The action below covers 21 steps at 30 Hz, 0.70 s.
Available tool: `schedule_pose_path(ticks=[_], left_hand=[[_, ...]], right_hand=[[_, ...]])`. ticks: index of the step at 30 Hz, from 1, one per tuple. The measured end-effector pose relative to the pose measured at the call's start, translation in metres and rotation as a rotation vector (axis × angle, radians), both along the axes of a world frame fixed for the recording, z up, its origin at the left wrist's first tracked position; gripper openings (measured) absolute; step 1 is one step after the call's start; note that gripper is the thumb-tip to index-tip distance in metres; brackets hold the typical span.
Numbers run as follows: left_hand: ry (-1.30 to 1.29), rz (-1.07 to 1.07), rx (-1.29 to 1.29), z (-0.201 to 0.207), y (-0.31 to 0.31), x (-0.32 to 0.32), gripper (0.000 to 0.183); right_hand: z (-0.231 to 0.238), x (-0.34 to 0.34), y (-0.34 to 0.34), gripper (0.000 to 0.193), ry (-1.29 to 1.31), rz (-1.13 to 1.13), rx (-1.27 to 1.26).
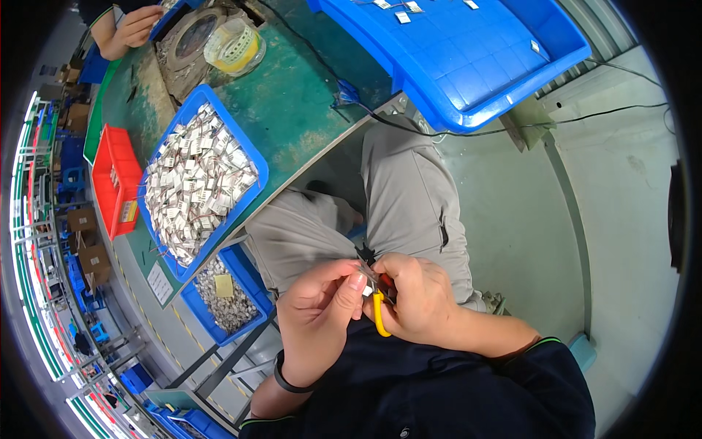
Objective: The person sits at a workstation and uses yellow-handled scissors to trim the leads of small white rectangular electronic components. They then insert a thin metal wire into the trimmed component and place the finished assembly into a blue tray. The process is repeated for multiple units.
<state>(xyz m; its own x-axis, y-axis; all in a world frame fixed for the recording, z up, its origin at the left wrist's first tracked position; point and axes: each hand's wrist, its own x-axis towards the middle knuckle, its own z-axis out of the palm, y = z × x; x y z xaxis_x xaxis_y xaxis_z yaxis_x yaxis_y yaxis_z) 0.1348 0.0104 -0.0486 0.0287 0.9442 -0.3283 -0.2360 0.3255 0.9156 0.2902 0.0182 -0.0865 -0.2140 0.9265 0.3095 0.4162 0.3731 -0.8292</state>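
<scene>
My left hand (pixel 318 304) pinches a small white piece (pixel 367 291) between thumb and fingers, above my lap. Close against it, my right hand (pixel 428 298) is closed around small pliers, of which a yellow handle (pixel 380 316) and a bit of metal show. The plier jaws meet the left fingertips; whether they bite on the piece or its wires cannot be made out. At the left, a blue tray (pixel 261 170) on the table is heaped with white rectangular wired parts (pixel 194 186).
A large blue tray (pixel 468 66) with a few white parts overhangs the table edge, a black cable (pixel 482 134) beside it. On the green table (pixel 300 95) stand a clear tape-like roll (pixel 235 47) and a red bin (pixel 117 175). Below sits another filled blue bin (pixel 252 282). A co-worker's hand (pixel 139 28) is far left.
</scene>
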Motion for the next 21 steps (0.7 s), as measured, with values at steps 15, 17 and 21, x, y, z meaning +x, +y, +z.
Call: schedule_pose_path(ticks=[15,17,21], left_hand=[[0.010,0.013,0.002,-0.0011,-0.0028,-0.0019,0.017],[-0.008,0.018,0.001,-0.0017,-0.0032,-0.0026,0.017],[-0.006,0.016,0.010,-0.0016,-0.0031,-0.0028,0.017]], right_hand=[[0.0012,-0.0022,0.0022,0.036,-0.032,-0.026,0.013],[0.0012,-0.0024,0.0018,0.036,-0.044,-0.026,0.013],[0.0005,-0.0032,0.0013,0.037,-0.045,-0.032,0.023]])
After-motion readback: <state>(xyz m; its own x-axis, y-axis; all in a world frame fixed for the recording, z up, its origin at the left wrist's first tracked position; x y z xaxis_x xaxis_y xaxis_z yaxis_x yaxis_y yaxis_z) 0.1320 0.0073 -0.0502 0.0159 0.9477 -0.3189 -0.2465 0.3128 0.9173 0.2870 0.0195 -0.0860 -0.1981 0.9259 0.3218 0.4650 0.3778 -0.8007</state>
